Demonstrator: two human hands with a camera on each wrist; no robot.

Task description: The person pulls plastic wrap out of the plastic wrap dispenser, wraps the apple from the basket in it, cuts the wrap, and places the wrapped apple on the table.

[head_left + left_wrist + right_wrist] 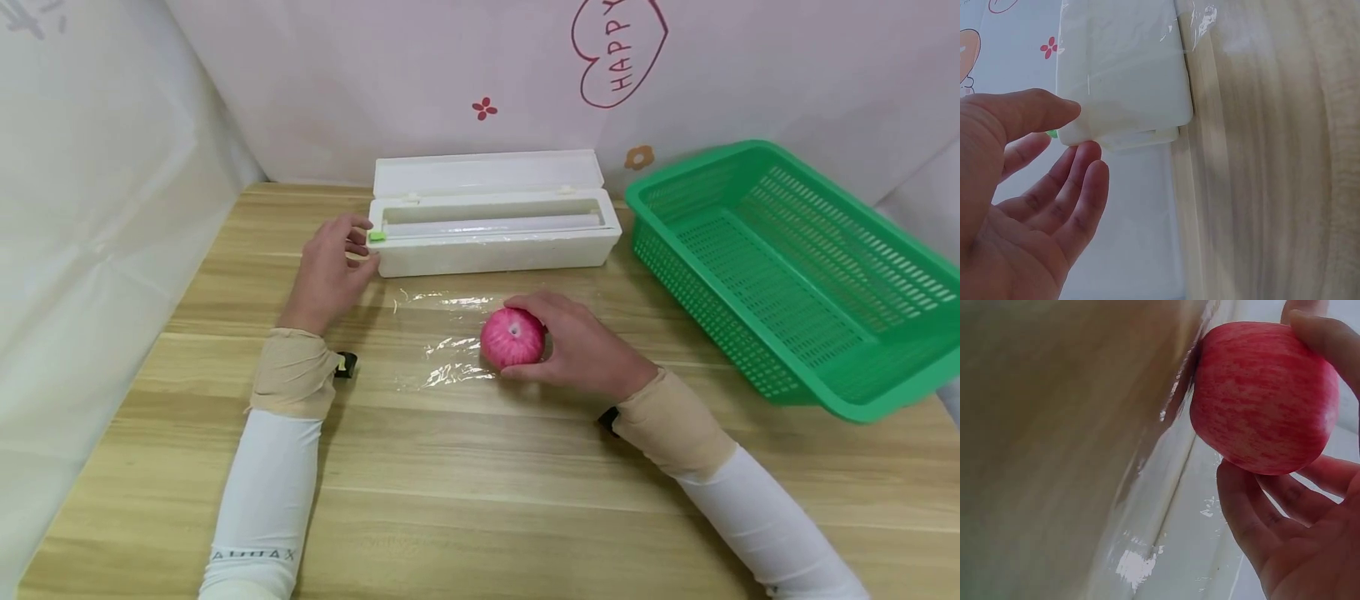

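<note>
1. While the right hand grips a pink-red apple, thumb on its near side and fingers on its far side, the left hand sits at the left end of a long white box, thumb and fingers spread about the corner; whether they press on it, I cannot tell.
2. The apple is at the right part of a sheet of clear film, its dimpled top facing up.
3. Shiny and creased, the film lies over the wooden table just in front of the box.
4. A white roll lies inside the box, whose lid stands open at the back; a small green piece is at the front left corner, near the left fingertips.
5. Off to the right is a green basket with perforated walls.
6. Behind everything hangs a pale backdrop with a red heart reading "HAPPY" and small flowers.
</note>
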